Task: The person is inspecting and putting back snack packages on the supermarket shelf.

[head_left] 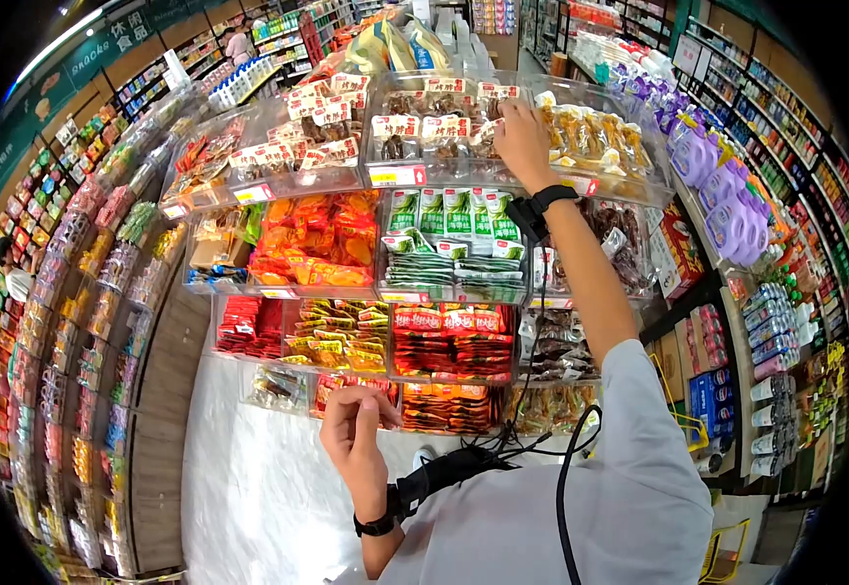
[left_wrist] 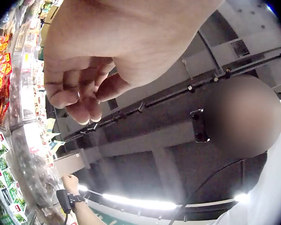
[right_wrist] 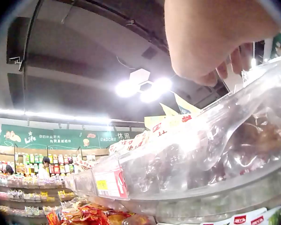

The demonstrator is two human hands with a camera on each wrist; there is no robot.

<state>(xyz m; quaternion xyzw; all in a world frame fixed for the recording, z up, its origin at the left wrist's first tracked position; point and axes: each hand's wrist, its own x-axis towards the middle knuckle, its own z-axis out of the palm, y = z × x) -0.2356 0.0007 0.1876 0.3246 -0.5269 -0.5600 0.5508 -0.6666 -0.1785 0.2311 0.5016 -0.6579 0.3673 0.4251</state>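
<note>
My right hand (head_left: 524,144) reaches into the clear top-row bin (head_left: 415,174), over vacuum-packed brown snack packets (head_left: 446,129) with white-and-red labels. In the right wrist view the right hand (right_wrist: 220,44) is above the bin's transparent wall (right_wrist: 192,154), fingers bent downward. Its fingertips are partly hidden, so I cannot tell whether they pinch a packet. My left hand (head_left: 356,439) hangs in front of the lower bins, fingers loosely curled, holding nothing. The left wrist view shows the same left hand (left_wrist: 91,70) with nothing against its palm.
Beside the right hand are yellow-brown snack packs (head_left: 595,136). Below lie green-and-white packets (head_left: 454,244), orange packets (head_left: 317,244) and red packets (head_left: 454,331). Purple bottles (head_left: 727,200) stand at right. A tiered snack shelf (head_left: 103,292) runs along the left. Cables (head_left: 532,444) hang near my waist.
</note>
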